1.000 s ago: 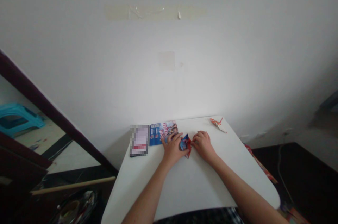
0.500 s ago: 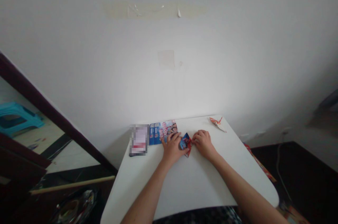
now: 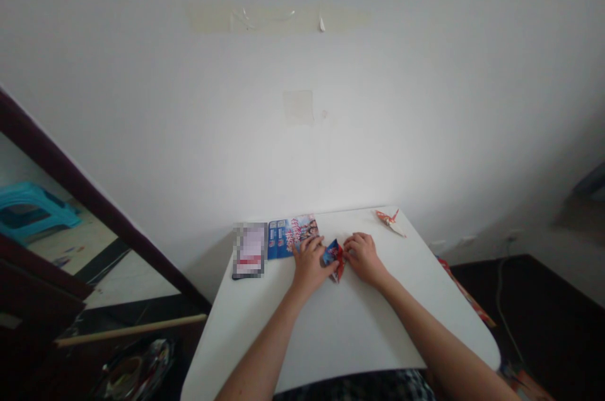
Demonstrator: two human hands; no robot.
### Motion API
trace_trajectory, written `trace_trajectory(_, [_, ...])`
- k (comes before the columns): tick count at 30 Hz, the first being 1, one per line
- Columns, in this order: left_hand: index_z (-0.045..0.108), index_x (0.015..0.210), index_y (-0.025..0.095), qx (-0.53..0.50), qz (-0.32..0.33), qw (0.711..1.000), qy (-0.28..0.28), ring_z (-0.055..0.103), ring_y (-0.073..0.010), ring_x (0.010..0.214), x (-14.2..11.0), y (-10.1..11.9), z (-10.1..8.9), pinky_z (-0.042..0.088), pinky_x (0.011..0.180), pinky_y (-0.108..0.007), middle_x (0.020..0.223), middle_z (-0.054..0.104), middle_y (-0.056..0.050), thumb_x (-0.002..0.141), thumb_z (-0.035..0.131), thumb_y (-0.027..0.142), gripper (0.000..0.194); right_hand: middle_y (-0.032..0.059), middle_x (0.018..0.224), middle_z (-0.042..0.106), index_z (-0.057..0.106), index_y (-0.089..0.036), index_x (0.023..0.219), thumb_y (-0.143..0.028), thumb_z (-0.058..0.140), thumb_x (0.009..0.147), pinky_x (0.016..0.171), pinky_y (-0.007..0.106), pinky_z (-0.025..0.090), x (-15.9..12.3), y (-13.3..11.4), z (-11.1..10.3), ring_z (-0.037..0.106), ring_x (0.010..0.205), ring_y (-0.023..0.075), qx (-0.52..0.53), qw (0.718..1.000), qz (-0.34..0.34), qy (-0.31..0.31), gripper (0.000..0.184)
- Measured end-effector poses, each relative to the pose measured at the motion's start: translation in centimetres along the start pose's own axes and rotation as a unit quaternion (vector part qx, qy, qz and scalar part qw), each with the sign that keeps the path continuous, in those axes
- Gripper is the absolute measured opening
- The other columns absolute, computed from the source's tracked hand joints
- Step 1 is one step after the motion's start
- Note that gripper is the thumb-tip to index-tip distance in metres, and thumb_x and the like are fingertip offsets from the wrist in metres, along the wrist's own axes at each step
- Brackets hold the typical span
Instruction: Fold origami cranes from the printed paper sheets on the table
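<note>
A small folded paper (image 3: pixel 334 253) in blue and red lies on the white table between my hands, its point facing the wall. My left hand (image 3: pixel 309 263) holds it from the left, thumb across its lower part and fingers bent around its far side. From the right, my right hand (image 3: pixel 363 254) pinches its red edge with curled fingers. The paper's left side is partly covered by my left hand. Beyond my right hand, a folded paper crane (image 3: pixel 387 218) in orange and white rests near the table's back edge.
A blue printed leaflet (image 3: pixel 283 240) lies behind my left hand, beside a pixelated phone-like object (image 3: pixel 250 251). The white table (image 3: pixel 350 331) stands against the wall. On the floor to the left are a bag-lined bin (image 3: pixel 137 369) and a blue plastic stool (image 3: pixel 35 209).
The red flap at the paper's right side looks a little wider now. Both hands keep nearly the same place; the whole view has shifted very slightly.
</note>
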State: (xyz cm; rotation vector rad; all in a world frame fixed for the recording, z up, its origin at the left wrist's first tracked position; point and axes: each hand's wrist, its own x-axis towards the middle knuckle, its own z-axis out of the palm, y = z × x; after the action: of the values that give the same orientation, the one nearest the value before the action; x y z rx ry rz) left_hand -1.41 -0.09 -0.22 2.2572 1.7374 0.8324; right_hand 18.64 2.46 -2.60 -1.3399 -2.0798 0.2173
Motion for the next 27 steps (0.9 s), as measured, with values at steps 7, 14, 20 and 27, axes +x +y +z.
trace_trajectory(7, [0.077,0.097,0.026,-0.091,0.002,0.995,0.051,0.051,-0.0286,0.130,0.7,-0.4,0.3,0.036,0.115,-0.053,0.132,0.067,-0.006,0.072,0.083,0.036,0.028,0.0058,0.110,0.070,0.074,-0.025,0.084,-0.024,0.071,0.085,0.105,0.048,0.038,-0.2,-0.6,-0.2,0.050,0.122,0.0278,0.034,0.999,-0.019,-0.009,0.004])
trace_trajectory(14, [0.075,0.080,0.021,-0.153,0.010,0.984,0.086,0.052,-0.0260,0.131,1.1,-1.1,0.8,0.036,0.117,-0.052,0.128,0.070,-0.007,0.076,0.079,0.026,0.007,0.0047,0.111,0.069,0.074,-0.025,0.083,-0.020,0.072,0.084,0.108,0.048,0.038,-0.3,-1.1,-0.1,0.048,0.124,0.0271,0.060,0.998,-0.030,-0.022,0.006])
trace_trajectory(20, [0.075,0.078,0.022,-0.150,-0.012,0.985,0.082,0.050,-0.0278,0.133,1.0,-1.0,0.6,0.038,0.116,-0.055,0.129,0.070,-0.007,0.077,0.077,0.026,0.005,0.0052,0.109,0.069,0.075,-0.026,0.083,-0.025,0.072,0.085,0.105,0.046,0.041,-0.2,-0.7,0.0,0.051,0.121,0.0265,0.065,0.997,-0.043,-0.018,0.004])
trace_trajectory(27, [0.076,0.080,0.022,-0.165,-0.036,0.981,0.099,0.051,-0.0281,0.133,1.2,-1.3,1.0,0.037,0.117,-0.054,0.126,0.071,-0.006,0.077,0.077,0.029,0.007,0.0061,0.107,0.070,0.074,-0.026,0.084,-0.027,0.069,0.087,0.103,0.046,0.043,-0.2,-0.9,-0.2,0.053,0.119,0.0263,0.052,0.997,-0.046,-0.014,0.006])
